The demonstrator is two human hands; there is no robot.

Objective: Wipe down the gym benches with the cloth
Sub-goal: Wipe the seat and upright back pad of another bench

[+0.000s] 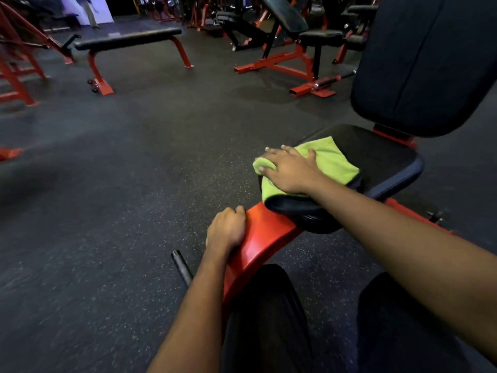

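Our right hand (289,170) presses the cloth (333,162) flat, fingers spread, at the front edge of the seat (382,157); our left hand (226,231) grips the frame (265,232); open floor (121,184) lies left.

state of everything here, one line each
green cloth, spread on the seat pad, front edge bunched
seat pad, front part under the green cloth
backrest, raised steeply, bare
right hand, flat, pressing the green cloth
left hand, fingers curled over the red frame
flat bench, standing on the floor, nothing on it
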